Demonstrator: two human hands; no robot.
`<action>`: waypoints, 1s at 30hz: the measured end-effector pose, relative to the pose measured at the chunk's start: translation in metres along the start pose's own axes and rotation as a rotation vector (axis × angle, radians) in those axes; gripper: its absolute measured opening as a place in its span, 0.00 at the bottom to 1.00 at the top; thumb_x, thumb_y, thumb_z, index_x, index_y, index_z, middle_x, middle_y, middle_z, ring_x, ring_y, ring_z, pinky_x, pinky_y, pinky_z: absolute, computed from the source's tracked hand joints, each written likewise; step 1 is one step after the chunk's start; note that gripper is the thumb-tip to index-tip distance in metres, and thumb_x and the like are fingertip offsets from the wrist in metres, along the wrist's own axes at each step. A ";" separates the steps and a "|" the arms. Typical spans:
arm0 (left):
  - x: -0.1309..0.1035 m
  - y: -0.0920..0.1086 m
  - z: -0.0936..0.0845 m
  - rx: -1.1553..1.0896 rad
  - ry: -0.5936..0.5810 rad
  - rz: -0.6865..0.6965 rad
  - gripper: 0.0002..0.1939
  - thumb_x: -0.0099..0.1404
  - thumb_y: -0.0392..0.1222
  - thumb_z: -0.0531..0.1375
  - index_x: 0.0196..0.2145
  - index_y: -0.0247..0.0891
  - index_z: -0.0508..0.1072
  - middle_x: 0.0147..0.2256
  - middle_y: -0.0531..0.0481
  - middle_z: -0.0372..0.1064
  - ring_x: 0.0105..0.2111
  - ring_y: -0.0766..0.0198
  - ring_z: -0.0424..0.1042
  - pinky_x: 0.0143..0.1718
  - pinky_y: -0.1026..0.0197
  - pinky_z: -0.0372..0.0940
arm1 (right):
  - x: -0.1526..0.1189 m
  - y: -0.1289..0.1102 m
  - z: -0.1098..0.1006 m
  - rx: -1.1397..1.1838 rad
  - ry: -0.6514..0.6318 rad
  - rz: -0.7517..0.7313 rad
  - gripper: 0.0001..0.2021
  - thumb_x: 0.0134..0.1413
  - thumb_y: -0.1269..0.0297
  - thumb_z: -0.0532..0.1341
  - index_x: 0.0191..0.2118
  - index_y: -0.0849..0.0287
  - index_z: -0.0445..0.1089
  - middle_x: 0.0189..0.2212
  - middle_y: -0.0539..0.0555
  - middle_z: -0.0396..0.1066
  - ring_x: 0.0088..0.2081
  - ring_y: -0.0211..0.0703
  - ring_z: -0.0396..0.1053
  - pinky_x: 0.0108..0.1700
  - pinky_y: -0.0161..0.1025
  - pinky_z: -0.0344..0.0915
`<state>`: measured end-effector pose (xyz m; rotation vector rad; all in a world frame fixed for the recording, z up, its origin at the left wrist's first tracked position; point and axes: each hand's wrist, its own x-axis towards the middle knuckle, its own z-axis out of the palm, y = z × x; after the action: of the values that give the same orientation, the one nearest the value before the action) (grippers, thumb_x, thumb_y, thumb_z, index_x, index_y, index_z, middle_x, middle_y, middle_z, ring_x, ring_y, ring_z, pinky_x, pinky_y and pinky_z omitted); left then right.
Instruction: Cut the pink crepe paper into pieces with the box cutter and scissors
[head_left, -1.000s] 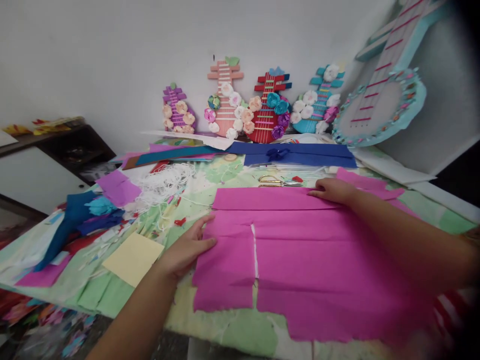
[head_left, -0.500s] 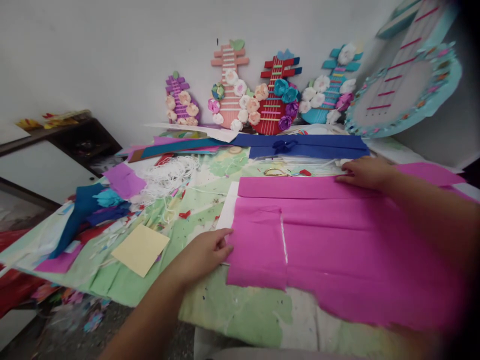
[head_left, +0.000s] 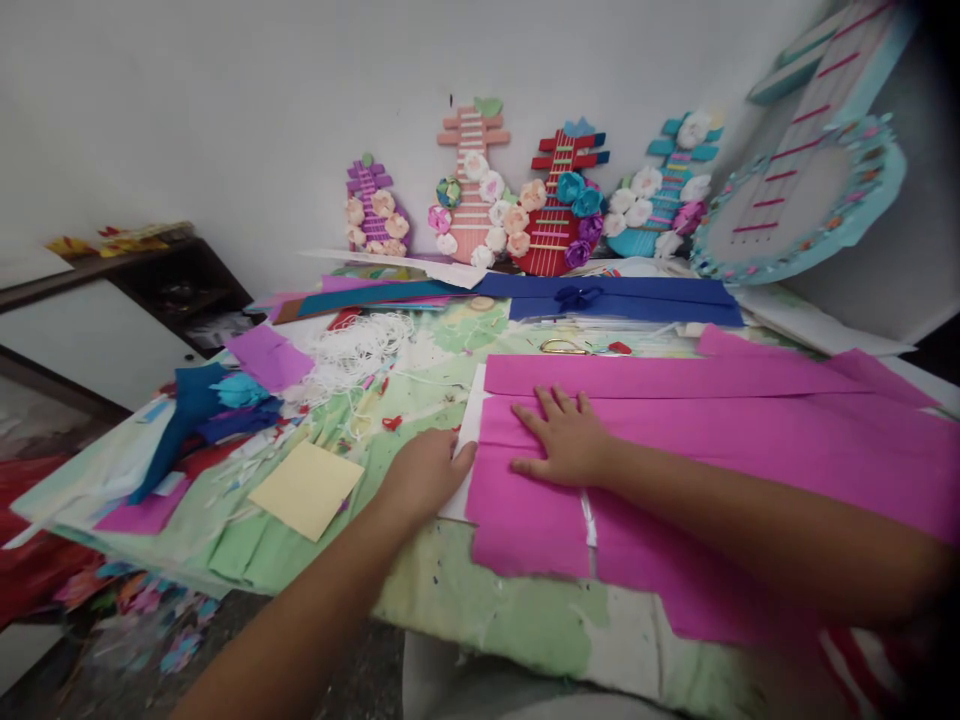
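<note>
A wide sheet of magenta crepe paper (head_left: 720, 460) covers the right side of the table, with a folded strip along its far edge. My right hand (head_left: 566, 440) lies flat on the paper's left part, fingers spread. Just below that palm shows a short white streak (head_left: 589, 520). From under the paper's left side sticks out a white board (head_left: 471, 425). My left hand (head_left: 427, 470) grips this board's edge, thumb on top; its other fingers are partly hidden.
Beyond the paper lie scissors (head_left: 564, 347) and blue crepe paper (head_left: 637, 300). To the left are tangled white string (head_left: 360, 350), a yellow paper square (head_left: 307, 490) and coloured scraps (head_left: 176, 430). Several decorated paper instruments (head_left: 559, 210) lean on the wall.
My right hand has come from the paper's far edge to lie flat on its left part. The left hand has shifted slightly up onto the white board's edge. The view has tilted a little.
</note>
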<state>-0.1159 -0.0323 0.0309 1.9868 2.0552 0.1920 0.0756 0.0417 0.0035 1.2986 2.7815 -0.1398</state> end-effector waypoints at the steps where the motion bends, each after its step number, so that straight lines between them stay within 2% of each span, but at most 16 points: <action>1: -0.001 0.001 0.000 -0.003 -0.008 0.005 0.19 0.61 0.48 0.44 0.23 0.36 0.68 0.22 0.47 0.66 0.24 0.61 0.64 0.22 0.63 0.49 | 0.000 -0.003 0.003 -0.003 0.011 -0.011 0.43 0.39 0.33 0.42 0.60 0.50 0.40 0.60 0.63 0.36 0.58 0.69 0.34 0.51 0.65 0.35; 4: -0.005 0.002 -0.001 -0.017 -0.034 0.022 0.18 0.60 0.47 0.45 0.21 0.37 0.67 0.21 0.48 0.66 0.23 0.62 0.64 0.22 0.63 0.48 | 0.000 -0.011 0.006 -0.004 0.033 -0.039 0.43 0.39 0.33 0.44 0.60 0.50 0.40 0.60 0.63 0.36 0.58 0.69 0.34 0.51 0.65 0.34; 10: -0.016 0.005 0.002 -0.002 -0.030 0.039 0.16 0.59 0.47 0.47 0.25 0.36 0.69 0.24 0.46 0.67 0.25 0.59 0.65 0.24 0.62 0.53 | -0.003 -0.012 0.004 -0.012 0.009 -0.070 0.44 0.37 0.33 0.45 0.60 0.50 0.40 0.60 0.63 0.35 0.58 0.69 0.34 0.51 0.65 0.34; 12: -0.021 0.006 0.006 0.023 0.007 0.035 0.17 0.59 0.48 0.47 0.30 0.35 0.70 0.29 0.43 0.68 0.30 0.56 0.66 0.28 0.59 0.56 | -0.004 -0.010 0.003 -0.016 0.007 -0.089 0.45 0.37 0.32 0.45 0.60 0.51 0.40 0.60 0.64 0.34 0.58 0.69 0.34 0.51 0.65 0.34; 14: -0.025 0.009 0.011 0.070 0.098 0.048 0.21 0.59 0.50 0.47 0.39 0.31 0.68 0.36 0.38 0.66 0.37 0.51 0.65 0.35 0.55 0.57 | -0.004 -0.008 0.001 -0.002 0.011 -0.097 0.45 0.36 0.32 0.46 0.60 0.51 0.39 0.60 0.65 0.35 0.58 0.69 0.35 0.51 0.65 0.34; 16: -0.029 0.013 0.016 0.129 0.185 0.119 0.28 0.58 0.53 0.48 0.49 0.28 0.61 0.46 0.34 0.60 0.46 0.47 0.59 0.44 0.51 0.53 | -0.004 -0.006 -0.004 0.038 0.024 -0.103 0.44 0.38 0.33 0.45 0.60 0.51 0.38 0.60 0.65 0.35 0.58 0.67 0.36 0.51 0.64 0.36; 18: -0.031 0.018 0.019 0.171 0.213 0.230 0.35 0.56 0.57 0.50 0.54 0.28 0.54 0.54 0.32 0.50 0.54 0.44 0.48 0.51 0.46 0.45 | -0.003 0.001 -0.012 0.081 0.053 -0.098 0.42 0.41 0.35 0.44 0.60 0.52 0.38 0.60 0.64 0.35 0.59 0.64 0.36 0.52 0.63 0.38; 21: -0.031 0.026 0.022 0.174 0.158 0.373 0.39 0.55 0.61 0.49 0.57 0.34 0.49 0.59 0.36 0.39 0.58 0.44 0.35 0.54 0.43 0.34 | -0.002 0.022 -0.030 0.128 0.142 -0.024 0.39 0.45 0.37 0.42 0.60 0.54 0.40 0.61 0.61 0.34 0.59 0.61 0.35 0.53 0.61 0.38; 24: -0.027 0.031 0.023 0.177 0.023 0.497 0.36 0.55 0.63 0.47 0.57 0.42 0.51 0.59 0.41 0.38 0.58 0.44 0.33 0.53 0.41 0.32 | -0.006 0.046 -0.040 0.212 0.212 0.069 0.37 0.49 0.40 0.37 0.60 0.57 0.40 0.61 0.60 0.34 0.60 0.56 0.35 0.55 0.55 0.41; 27: -0.024 0.030 0.027 0.192 -0.099 0.574 0.36 0.56 0.63 0.45 0.57 0.43 0.50 0.59 0.41 0.38 0.58 0.44 0.35 0.53 0.41 0.33 | -0.014 0.055 -0.033 0.217 0.138 0.072 0.37 0.49 0.39 0.36 0.60 0.57 0.41 0.60 0.61 0.37 0.60 0.53 0.38 0.55 0.54 0.42; 30: -0.023 0.027 0.030 0.192 -0.100 0.587 0.36 0.56 0.63 0.47 0.57 0.43 0.49 0.59 0.41 0.37 0.58 0.45 0.36 0.53 0.41 0.33 | -0.021 0.048 -0.014 0.082 0.014 0.036 0.40 0.42 0.34 0.41 0.59 0.51 0.45 0.60 0.61 0.39 0.59 0.61 0.38 0.52 0.63 0.37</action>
<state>-0.0809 -0.0571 0.0127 2.6133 1.4256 0.0065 0.1258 0.0577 0.0169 1.3728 2.7897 -0.2468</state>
